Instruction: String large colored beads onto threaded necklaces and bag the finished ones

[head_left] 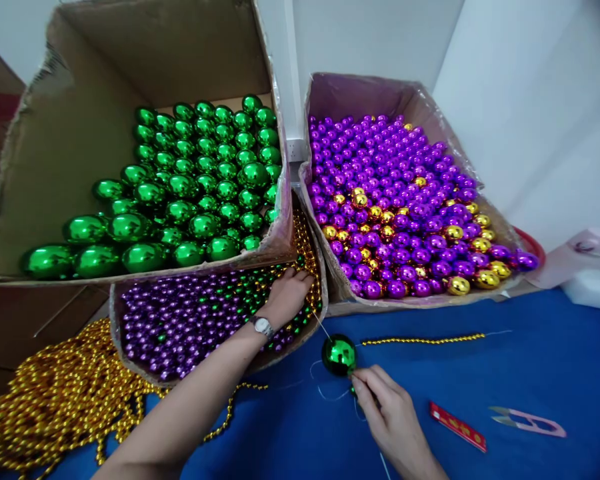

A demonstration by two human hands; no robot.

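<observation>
While the right hand [391,415] pinches thread [324,395] just below the green ball [339,355], the left hand [287,293] lies up-left in the bead box [116,313]; fingers curled, contents hidden.

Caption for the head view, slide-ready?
Left hand reaches into a box of small beads; right hand rests beside a green ball on blue table.

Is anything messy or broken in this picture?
Yes, a little. The big cardboard box of green balls has a torn, ragged rim at its top left corner. The gold bead strands lie in a tangled heap at the lower left. A few gold balls are mixed in among the purple balls.
</observation>
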